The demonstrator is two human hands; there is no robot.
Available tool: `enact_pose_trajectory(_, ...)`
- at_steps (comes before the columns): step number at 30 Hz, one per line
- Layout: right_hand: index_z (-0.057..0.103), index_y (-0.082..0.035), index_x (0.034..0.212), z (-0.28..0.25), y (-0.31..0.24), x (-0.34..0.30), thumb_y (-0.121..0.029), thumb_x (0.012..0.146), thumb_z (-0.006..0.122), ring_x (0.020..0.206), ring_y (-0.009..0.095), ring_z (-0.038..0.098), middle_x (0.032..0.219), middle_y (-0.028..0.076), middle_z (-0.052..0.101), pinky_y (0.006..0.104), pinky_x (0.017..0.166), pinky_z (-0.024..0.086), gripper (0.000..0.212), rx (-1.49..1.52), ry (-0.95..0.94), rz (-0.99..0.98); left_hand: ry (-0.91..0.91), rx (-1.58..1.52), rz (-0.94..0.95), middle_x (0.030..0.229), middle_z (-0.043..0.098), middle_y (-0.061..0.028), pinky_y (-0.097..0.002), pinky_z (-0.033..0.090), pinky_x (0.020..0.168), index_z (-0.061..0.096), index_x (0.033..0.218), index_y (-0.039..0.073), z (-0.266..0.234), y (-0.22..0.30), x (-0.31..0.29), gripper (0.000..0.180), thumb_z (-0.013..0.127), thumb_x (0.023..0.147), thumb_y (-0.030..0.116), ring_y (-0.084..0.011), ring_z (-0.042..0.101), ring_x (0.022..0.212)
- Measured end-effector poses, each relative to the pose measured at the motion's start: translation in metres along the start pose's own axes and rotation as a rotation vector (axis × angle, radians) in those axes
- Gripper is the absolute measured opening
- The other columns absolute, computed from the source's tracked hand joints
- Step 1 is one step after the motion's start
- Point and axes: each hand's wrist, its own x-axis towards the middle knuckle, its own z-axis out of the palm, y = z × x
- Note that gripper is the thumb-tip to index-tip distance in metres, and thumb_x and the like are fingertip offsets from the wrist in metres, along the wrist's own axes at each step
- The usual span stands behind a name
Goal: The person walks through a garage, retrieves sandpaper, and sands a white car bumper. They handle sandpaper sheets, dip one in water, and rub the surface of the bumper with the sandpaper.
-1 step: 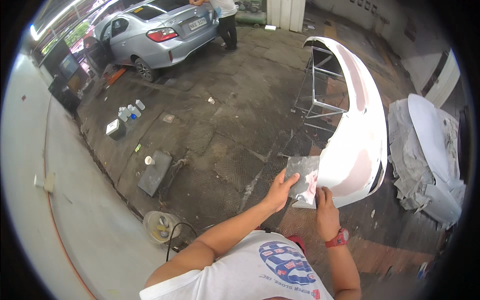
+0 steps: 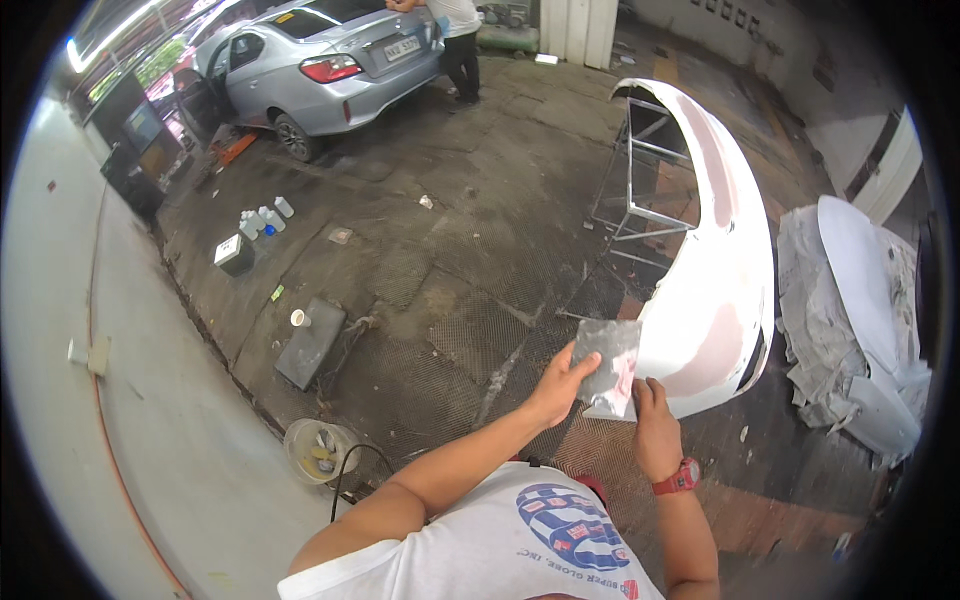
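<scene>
My left hand grips a flat grey mixing plate by its left edge, the thumb lying on top. A smear of pinkish and white paste covers the plate's right part. My right hand is closed at the plate's lower right edge, and whatever its fingers pinch is hidden. Just beyond both hands stands a white car bumper with dull pinkish-brown patches. The plate overlaps the bumper's near end in view; whether they touch I cannot tell.
A metal frame stand is beside the bumper. Paper-covered panels stand at right. On the left are a bucket, a dark grey case with a cup, and several bottles. A silver car and another person are at the back.
The view has shifted slightly, so the surroundings appear a little lower. Both hands keep nearly the same pose around the plate.
</scene>
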Motion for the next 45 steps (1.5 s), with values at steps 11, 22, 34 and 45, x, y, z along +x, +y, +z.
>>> enact_pose_trajectory(11, 0.049, 0.002, 0.15, -0.014, 0.058, -0.091, 0.004, 0.097, 0.06, 0.13, 0.025, 0.059, 0.143, 0.013, 0.061, 0.0391, 0.112, 0.045, 0.054, 1.369, 0.142, 0.276, 0.16, 0.213, 0.199, 0.136, 0.065, -0.0104, -0.0357, 0.049, 0.108, 0.052, 0.146, 0.002, 0.053, -0.07, -0.038, 0.042, 0.058, 0.111, 0.024, -0.0177, 0.062, 0.123)
enact_pose_trajectory(22, 0.055, 0.0, 0.143, -0.074, 0.206, -0.228, -0.01, 0.092, 0.081, 0.116, 0.017, 0.067, 0.131, 0.007, 0.068, 0.0345, 0.108, 0.051, 0.058, 1.492, 0.201, 0.262, -0.28, 0.061, -0.436, 0.137, 0.066, -0.0053, -0.0362, 0.053, 0.108, 0.053, 0.149, 0.008, 0.119, -0.181, -0.123, 0.046, 0.065, 0.107, 0.022, -0.0162, 0.065, 0.125)
enact_pose_trajectory(34, 0.067, -0.011, 0.134, -0.082, 0.151, -0.251, 0.014, 0.076, 0.06, 0.137, 0.04, 0.056, 0.136, 0.015, 0.065, 0.0539, 0.118, 0.041, 0.064, -0.089, 0.337, -0.217, 0.064, 0.99, 0.196, 0.147, 0.059, -0.0188, -0.0427, 0.055, 0.104, 0.034, 0.163, 0.005, 0.136, -0.241, -0.147, 0.067, 0.058, 0.11, 0.038, -0.0316, 0.068, 0.121)
enact_pose_trajectory(45, 0.062, -0.013, 0.141, -0.091, 0.127, -0.285, 0.014, 0.079, 0.06, 0.14, 0.044, 0.052, 0.153, 0.018, 0.05, 0.0634, 0.115, 0.042, 0.067, 0.046, 0.196, -0.38, 0.2, 0.289, 0.156, 0.138, 0.063, -0.0094, -0.0343, 0.049, 0.106, 0.047, 0.152, 0.003, 0.137, -0.233, -0.152, 0.047, 0.06, 0.11, 0.019, -0.0168, 0.06, 0.123)
